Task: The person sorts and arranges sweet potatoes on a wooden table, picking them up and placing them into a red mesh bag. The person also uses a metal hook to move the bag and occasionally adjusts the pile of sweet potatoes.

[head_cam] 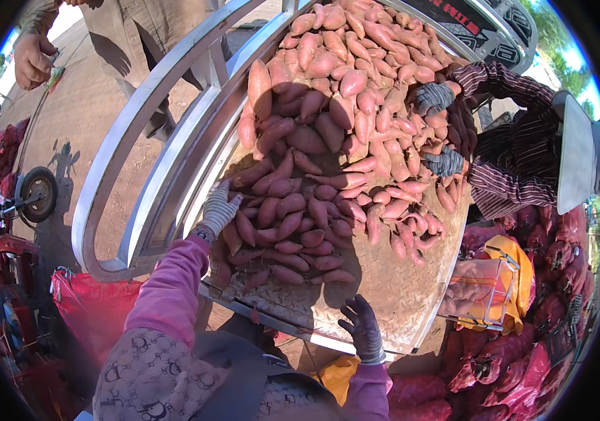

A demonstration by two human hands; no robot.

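Observation:
A pile of reddish sweet potatoes (305, 210) lies on the metal cargo bed (384, 284) before me. My left hand (221, 208), in a grey-and-white striped knit glove, is at the pile's left edge beside the side rail. Its thumb stands apart from the fingers, and I see nothing gripped in it. Over the front edge of the bed is my right hand (364, 327), in a dark-palmed glove, its fingers spread and holding nothing. Small, thin sweet potatoes (410, 231) form a looser group toward the bed's right side.
A co-worker's grey-gloved hands (443, 160) touch the pile at right. Silver metal rails (158, 142) curve along the left. A wire-framed container (478, 289) with sweet potatoes stands by red mesh sacks (510, 358). Beyond the rails stands another person (142, 37). A red bag (89, 310) is at lower left.

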